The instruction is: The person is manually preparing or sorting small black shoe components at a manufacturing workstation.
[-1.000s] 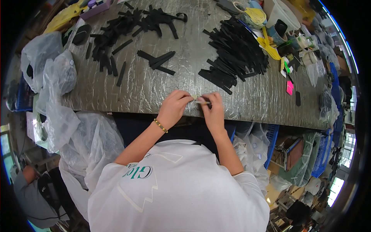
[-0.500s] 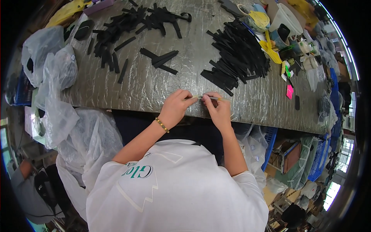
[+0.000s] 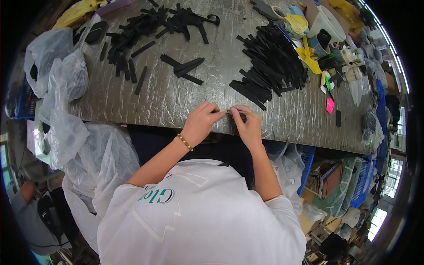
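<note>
Close to the table's near edge, my two hands meet fingertip to fingertip. My left hand (image 3: 201,123), with a beaded bracelet at its wrist, is closed in a pinch on one end of a slim, pale, pen-like stick (image 3: 228,111). The fingers of my right hand (image 3: 249,130) are closed on the same stick, part of which shows beyond them. Its exact kind is too small to make out. Beyond my hands lie a few crossed black strips (image 3: 187,67) and, farther right, a dense pile of black strips (image 3: 278,59).
A looser heap of black strips (image 3: 132,33) lies at the far left. Along the right side stand a white tub (image 3: 329,24), yellow scissors-like handles (image 3: 308,57) and a pink piece (image 3: 330,106). Clear plastic bags (image 3: 66,106) hang over the left edge of the table (image 3: 172,99).
My right hand has shifted very slightly left, and less of the stick shows beyond its fingers. My left hand and the black strips stay where they were.
</note>
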{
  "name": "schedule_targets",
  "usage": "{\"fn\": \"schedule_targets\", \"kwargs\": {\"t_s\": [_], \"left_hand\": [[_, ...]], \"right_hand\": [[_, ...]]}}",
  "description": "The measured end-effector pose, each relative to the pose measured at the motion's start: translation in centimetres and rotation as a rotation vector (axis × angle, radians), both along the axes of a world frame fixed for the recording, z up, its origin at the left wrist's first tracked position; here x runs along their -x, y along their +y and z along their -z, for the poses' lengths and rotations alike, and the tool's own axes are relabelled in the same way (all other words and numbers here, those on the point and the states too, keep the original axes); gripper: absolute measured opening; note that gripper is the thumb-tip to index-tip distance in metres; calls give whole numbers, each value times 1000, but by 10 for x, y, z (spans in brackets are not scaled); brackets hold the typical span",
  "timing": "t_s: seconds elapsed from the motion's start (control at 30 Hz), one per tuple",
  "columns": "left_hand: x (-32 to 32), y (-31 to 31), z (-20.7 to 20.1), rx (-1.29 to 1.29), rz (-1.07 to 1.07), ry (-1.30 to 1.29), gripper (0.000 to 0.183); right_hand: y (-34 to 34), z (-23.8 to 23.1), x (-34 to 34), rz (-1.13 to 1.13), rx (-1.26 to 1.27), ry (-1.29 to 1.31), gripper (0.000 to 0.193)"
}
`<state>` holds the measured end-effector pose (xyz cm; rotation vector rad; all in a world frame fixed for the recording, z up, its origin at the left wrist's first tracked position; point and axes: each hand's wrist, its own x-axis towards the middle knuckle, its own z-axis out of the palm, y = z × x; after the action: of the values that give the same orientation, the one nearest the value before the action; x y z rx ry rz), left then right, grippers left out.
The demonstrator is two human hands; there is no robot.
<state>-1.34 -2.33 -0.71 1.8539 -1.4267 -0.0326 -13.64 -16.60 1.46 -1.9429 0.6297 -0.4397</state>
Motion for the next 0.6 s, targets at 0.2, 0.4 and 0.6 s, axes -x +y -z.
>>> {"fn": "schedule_targets", "kwargs": {"t_s": [0.2,0.4,0.6], "left_hand": [[-3,2,1,-38,7,55,45],[-5,5,-4,-54,0,272,59],[-6,5,-2,-43,-5,298,55]], "right_hand": [[2,-5,5,-47,-26,-6,17],[13,-5,-8,-110,-70,24,16],[15,-1,-16,-153,62,-18,17]]}}
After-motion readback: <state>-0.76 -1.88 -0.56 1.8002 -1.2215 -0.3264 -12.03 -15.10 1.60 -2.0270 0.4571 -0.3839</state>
